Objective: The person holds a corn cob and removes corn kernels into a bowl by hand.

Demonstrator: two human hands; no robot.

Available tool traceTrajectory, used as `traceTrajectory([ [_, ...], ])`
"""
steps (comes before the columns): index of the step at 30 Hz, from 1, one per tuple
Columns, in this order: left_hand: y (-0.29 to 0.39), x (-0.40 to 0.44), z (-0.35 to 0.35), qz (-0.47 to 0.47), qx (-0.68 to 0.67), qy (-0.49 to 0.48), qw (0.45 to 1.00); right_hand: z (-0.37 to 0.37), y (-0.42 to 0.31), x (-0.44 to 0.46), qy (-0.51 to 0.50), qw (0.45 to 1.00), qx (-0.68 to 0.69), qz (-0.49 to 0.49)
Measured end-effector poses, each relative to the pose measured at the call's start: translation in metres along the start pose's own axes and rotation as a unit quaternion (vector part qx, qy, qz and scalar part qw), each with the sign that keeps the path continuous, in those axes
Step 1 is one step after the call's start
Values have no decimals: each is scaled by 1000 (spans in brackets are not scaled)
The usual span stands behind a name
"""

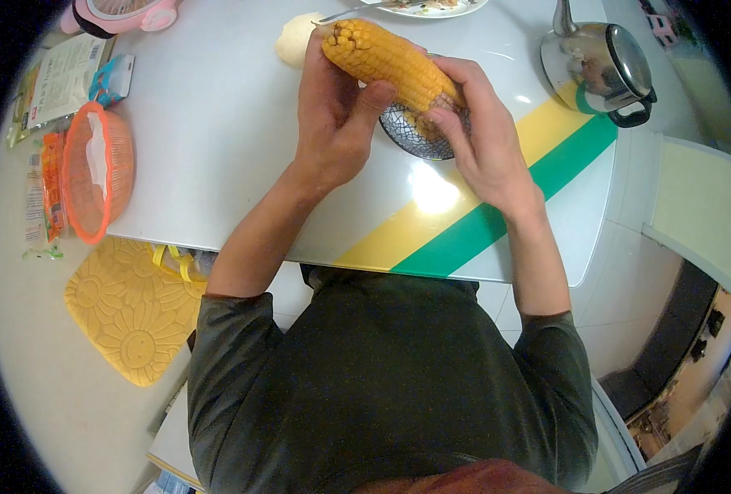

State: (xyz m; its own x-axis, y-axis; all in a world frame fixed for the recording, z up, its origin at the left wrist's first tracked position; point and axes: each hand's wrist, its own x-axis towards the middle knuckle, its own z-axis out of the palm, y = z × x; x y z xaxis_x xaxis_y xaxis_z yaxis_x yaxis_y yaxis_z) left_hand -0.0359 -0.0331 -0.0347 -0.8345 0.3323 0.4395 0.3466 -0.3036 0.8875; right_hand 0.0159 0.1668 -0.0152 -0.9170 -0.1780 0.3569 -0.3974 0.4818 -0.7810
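Note:
Between my two hands is a yellow corn cob (pixel 390 66), tilted, its left end higher in the view. My left hand (pixel 336 123) wraps round the left part, thumb against the kernels. Fingers of my right hand (pixel 485 123) close round the other end, where a pale patch of bare cob shows near the thumb. Under the corn stands a bowl (pixel 415 144) with a dark crackle pattern, partly hidden by my hands; some yellow kernels show in it. A pale round bun-like thing (pixel 296 41) lies just beyond my left hand.
A steel kettle (pixel 583 70) with a black handle stands at the right. At the far edge is a plate (pixel 443 10) with food and a utensil. An orange basket (pixel 118 169) and several packets (pixel 73 70) lie at the left, near a pink-framed object (pixel 126 18). Yellow and green stripes cross the white table (pixel 217 165).

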Motion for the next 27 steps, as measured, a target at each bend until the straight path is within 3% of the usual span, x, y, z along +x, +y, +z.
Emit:
traceTrajectory([
  [18,0,1,-4,11,-6,-14,1000,-3,-4,1,-21,999,-37,-3],
  [21,-2,-1,-7,-2,6,-6,1000,-5,-4,1,-15,999,-5,-28],
  [27,-1,1,-2,14,-25,-17,999,1,-1,-1,13,995,94,36],
])
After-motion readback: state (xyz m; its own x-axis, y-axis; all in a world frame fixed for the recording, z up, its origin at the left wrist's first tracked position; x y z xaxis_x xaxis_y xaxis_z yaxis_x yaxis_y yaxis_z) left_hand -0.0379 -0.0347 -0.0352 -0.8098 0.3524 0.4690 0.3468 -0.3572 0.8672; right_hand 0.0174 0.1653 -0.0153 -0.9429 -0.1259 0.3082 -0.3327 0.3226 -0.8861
